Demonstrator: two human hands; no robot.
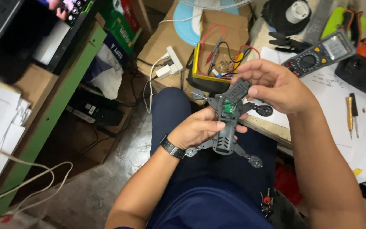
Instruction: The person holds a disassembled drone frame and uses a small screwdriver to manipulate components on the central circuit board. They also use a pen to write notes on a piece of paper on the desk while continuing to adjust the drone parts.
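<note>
The person sits with a small dark grey drone frame held over the lap, just in front of the edge of the workbench. The left hand, with a black watch on its wrist, grips the frame from the side, the thumb laid across the middle of the body. The right hand pinches a flat dark cover piece with rows of small holes, holding it tilted against the top end of the frame, right above a green circuit board that shows inside the body. The frame's four arms stick out diagonally, each ending in a round motor mount; the two lower ones hang over the dark blue trousers. On the bench to the right lie a multimeter with a grey screen, two small screwdrivers side by side on white paper, and a black pouch near the far edge. Behind the hands sits a yellow-rimmed tray full of red and black wires, resting on a cardboard box that also carries a white plug adapter. A green shelf post and stacks of white paper stand at the left, with pale cables trailing over the concrete floor.
</note>
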